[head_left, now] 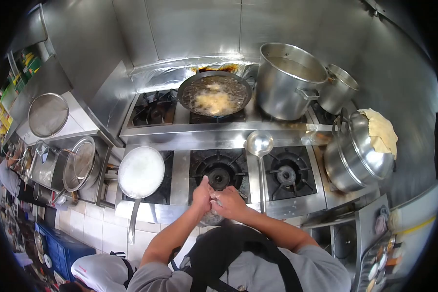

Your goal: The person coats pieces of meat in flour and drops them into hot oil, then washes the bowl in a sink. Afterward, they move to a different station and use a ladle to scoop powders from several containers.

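My left hand [202, 195] and my right hand [230, 203] meet in front of the middle front burner [219, 178]. Both have their fingers closed and pressed together; whatever lies between them is too small and covered to name. Right below them, partly hidden by my hands and chest, is a bowl [212, 219] with pale, wet-looking contents. At the back of the stove a wide black wok [182, 100] holds bubbling oil with a pale golden mass of food [214, 101] frying in it.
A white-surfaced pan [141, 173] sits on the left burner, handle toward me. A ladle [261, 146] lies between burners. Large steel pots [282, 92] and a lidded steamer pot [348, 160] stand right. Strainers [48, 115] are left. Another person [100, 272] is at lower left.
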Demonstrator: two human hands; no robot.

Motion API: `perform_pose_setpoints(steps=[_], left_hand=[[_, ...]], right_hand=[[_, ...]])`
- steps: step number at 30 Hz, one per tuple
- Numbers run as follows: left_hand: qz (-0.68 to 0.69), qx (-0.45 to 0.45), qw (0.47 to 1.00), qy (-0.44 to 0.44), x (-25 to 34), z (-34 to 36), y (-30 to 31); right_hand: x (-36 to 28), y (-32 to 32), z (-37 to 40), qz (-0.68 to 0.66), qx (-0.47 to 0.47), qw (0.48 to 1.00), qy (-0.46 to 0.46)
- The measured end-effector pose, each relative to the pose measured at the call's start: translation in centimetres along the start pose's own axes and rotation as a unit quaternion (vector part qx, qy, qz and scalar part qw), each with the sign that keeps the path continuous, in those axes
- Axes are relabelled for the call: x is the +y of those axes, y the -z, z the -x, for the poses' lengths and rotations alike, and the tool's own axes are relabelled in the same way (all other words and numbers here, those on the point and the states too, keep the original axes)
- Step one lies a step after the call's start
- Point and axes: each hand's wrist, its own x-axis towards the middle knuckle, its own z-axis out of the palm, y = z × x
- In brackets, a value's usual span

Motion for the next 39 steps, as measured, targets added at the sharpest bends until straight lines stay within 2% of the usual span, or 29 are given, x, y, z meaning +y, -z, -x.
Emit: perform_pose_setpoints(steps=[1, 3, 5, 6, 7, 8, 9, 10, 11, 13, 14, 16, 17, 19, 20, 23, 25, 27, 29, 31, 33, 34, 35, 36, 37, 38, 39], left_hand=[[-0.003, -0.003, 1.000, 0.001, 0.8, -0.3, -0.4], [-0.229, 0.032, 0.972, -0.053, 3.8, -1.3, -2.3], [-0.431, 0.016, 0.879, -0.202, 6.8, -4.0, -4.5], [-0.507, -0.016, 0.830, -0.232, 8.8, -7.4, -5.0], [-0.578, -0.047, 0.773, -0.259, 11.1, -10.8, -5.4], [-0.596, -0.135, 0.668, -0.425, 14.1, -12.7, -6.3], [-0.585, -0.217, 0.532, -0.573, 16.6, -14.4, -8.0], [-0.556, -0.167, 0.699, -0.417, 19.0, -13.5, -11.3], [-0.497, -0.108, 0.828, -0.237, 21.3, -12.3, -14.6], [-0.616, -0.057, 0.699, -0.359, 23.9, -16.6, -17.0], [-0.618, -0.060, 0.698, -0.357, 24.8, -18.4, -18.0], [-0.669, 0.009, 0.592, -0.449, 25.6, -21.1, -19.7], [-0.670, 0.004, 0.591, -0.449, 25.6, -21.7, -20.5], [-0.704, 0.102, 0.567, -0.416, 25.3, -23.2, -21.7], [-0.733, 0.092, 0.553, -0.385, 25.4, -24.1, -22.1], [-0.734, 0.070, 0.554, -0.387, 25.1, -25.1, -22.6], [-0.731, 0.093, 0.559, -0.380, 25.1, -25.5, -22.8], [-0.684, 0.102, 0.567, -0.448, 26.4, -25.6, -22.2], [-0.664, 0.096, 0.576, -0.466, 27.1, -20.6, -22.1], [-0.592, 0.045, 0.588, -0.549, 26.5, -14.7, -21.0], [-0.584, -0.006, 0.544, -0.602, 23.5, -9.2, -17.8], [-0.596, -0.037, 0.577, -0.557, 21.2, -5.3, -16.5], [-0.611, -0.079, 0.613, -0.495, 18.4, -2.3, -14.3], [-0.676, -0.092, 0.555, -0.475, 15.3, -0.3, -11.5], [-0.659, -0.173, 0.630, -0.372, 12.4, 1.9, -9.6], [-0.695, -0.234, 0.605, -0.309, 9.8, 3.0, -7.1], [-0.744, -0.271, 0.553, -0.257, 5.6, 1.0, -2.3]], right_hand=[[0.2, 0.2, 0.2, -0.034, 0.011, 0.999, -0.008], [0.5, 1.4, 0.8, -0.024, 0.001, 0.999, -0.045], [1.4, 2.3, 1.9, -0.015, -0.008, 0.996, -0.084], [2.1, 2.8, 2.7, -0.049, -0.023, 0.990, -0.133], [2.8, 3.2, 3.5, -0.084, -0.039, 0.979, -0.182], [2.2, 4.6, 4.0, -0.055, -0.015, 0.982, -0.179], [3.3, 4.3, 5.1, -0.055, -0.012, 0.982, -0.180], [4.4, 3.6, 6.7, -0.069, -0.008, 0.972, -0.223], [5.3, 3.2, 8.0, -0.084, -0.005, 0.960, -0.266], [5.8, 3.9, 9.4, -0.102, -0.020, 0.951, -0.291], [5.8, 4.4, 9.8, -0.120, -0.035, 0.941, -0.314], [5.6, 4.6, 10.9, -0.143, -0.014, 0.933, -0.330], [5.4, 5.2, 11.0, -0.162, 0.003, 0.926, -0.341], [5.1, 6.6, 11.5, -0.160, -0.021, 0.912, -0.378], [5.1, 6.8, 12.0, -0.142, -0.011, 0.913, -0.383], [5.6, 6.6, 14.1, -0.148, -0.011, 0.896, -0.418], [5.9, 6.5, 14.8, -0.168, -0.023, 0.881, -0.442], [5.9, 6.5, 14.9, -0.171, -0.045, 0.868, -0.464], [5.7, 6.4, 14.0, -0.167, -0.040, 0.879, -0.444], [5.5, 5.9, 12.7, -0.164, -0.037, 0.890, -0.424], [6.4, 4.4, 11.0, -0.177, -0.093, 0.911, -0.361], [6.7, 3.1, 10.3, -0.177, -0.098, 0.912, -0.358], [7.1, 1.7, 9.7, -0.172, -0.115, 0.929, -0.306], [7.4, 0.5, 9.0, -0.167, -0.133, 0.944, -0.253], [7.4, -0.6, 8.2, -0.165, -0.140, 0.944, -0.249], [7.2, -1.9, 7.7, -0.198, -0.149, 0.934, -0.258], [7.1, -3.0, 7.4, -0.230, -0.156, 0.923, -0.267]])
